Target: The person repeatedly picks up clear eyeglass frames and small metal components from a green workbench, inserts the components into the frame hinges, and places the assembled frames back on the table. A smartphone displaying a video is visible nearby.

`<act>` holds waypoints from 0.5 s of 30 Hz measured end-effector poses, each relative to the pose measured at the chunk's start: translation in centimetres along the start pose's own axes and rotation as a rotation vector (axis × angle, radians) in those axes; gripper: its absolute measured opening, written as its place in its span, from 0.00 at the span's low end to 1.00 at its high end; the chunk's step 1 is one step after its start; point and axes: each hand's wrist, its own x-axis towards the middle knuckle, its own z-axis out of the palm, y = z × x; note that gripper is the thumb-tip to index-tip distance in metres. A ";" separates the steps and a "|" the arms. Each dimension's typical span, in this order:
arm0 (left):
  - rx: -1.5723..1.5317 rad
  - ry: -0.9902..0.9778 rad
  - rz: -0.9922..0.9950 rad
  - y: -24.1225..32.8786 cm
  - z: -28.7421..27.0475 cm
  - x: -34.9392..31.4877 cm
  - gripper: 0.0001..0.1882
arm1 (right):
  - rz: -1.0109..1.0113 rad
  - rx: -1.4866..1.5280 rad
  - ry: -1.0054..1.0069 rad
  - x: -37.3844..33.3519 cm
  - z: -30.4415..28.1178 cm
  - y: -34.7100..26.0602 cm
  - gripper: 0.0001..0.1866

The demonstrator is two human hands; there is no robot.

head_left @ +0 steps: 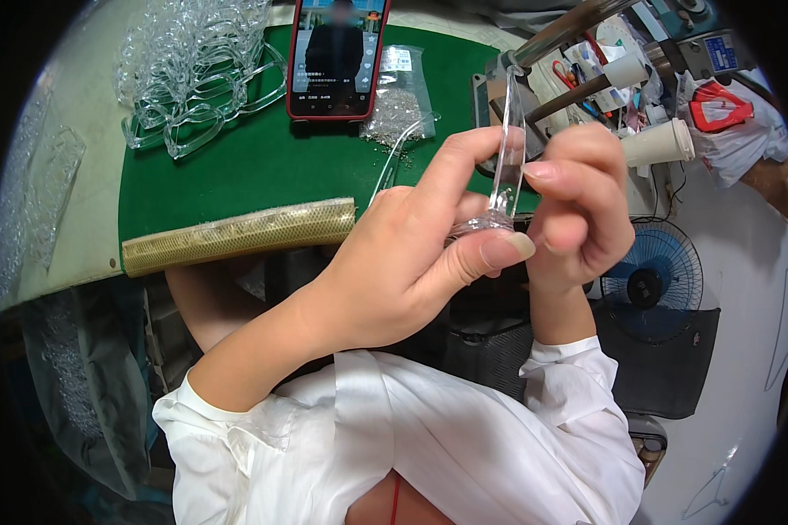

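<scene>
My left hand (411, 254) and my right hand (578, 201) are raised together in front of me, both gripping one clear plastic eyeglass frame (508, 140) held edge-on and upright. The left thumb and forefinger pinch its lower part. The right fingers curl around its right side. The frame's top reaches a metal rod of a small machine (569, 26). Both sleeves are white and pushed up.
A green mat (263, 166) covers the bench. A pile of clear eyeglass frames (193, 70) lies at its far left. A red phone (337, 57) stands propped, with a bag of small clear parts (398, 105) beside it. A yellowish padded strip (236, 234) lines the near edge. A blue fan (652, 280) sits lower right.
</scene>
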 end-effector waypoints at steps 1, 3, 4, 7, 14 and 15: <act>-0.023 -0.009 0.037 -0.5 0.0 0.1 0.36 | -0.058 -0.086 -0.008 0.2 -0.2 -0.3 0.12; -0.011 -0.014 0.072 -0.7 0.0 0.2 0.35 | -0.104 -0.178 -0.037 0.1 -0.4 -0.3 0.16; -0.004 -0.013 0.088 -0.6 0.1 0.2 0.35 | -0.130 -0.220 -0.049 0.2 -0.5 -0.3 0.18; -0.020 -0.019 0.081 -0.4 0.0 0.1 0.34 | -0.157 -0.305 -0.043 0.2 -0.3 -0.1 0.25; 0.000 0.009 0.079 -0.4 0.0 0.0 0.35 | -0.215 -0.468 -0.031 0.2 -0.4 -0.4 0.34; -0.002 0.006 0.082 -0.5 0.0 0.0 0.35 | -0.221 -0.474 -0.031 0.3 -0.4 -0.4 0.35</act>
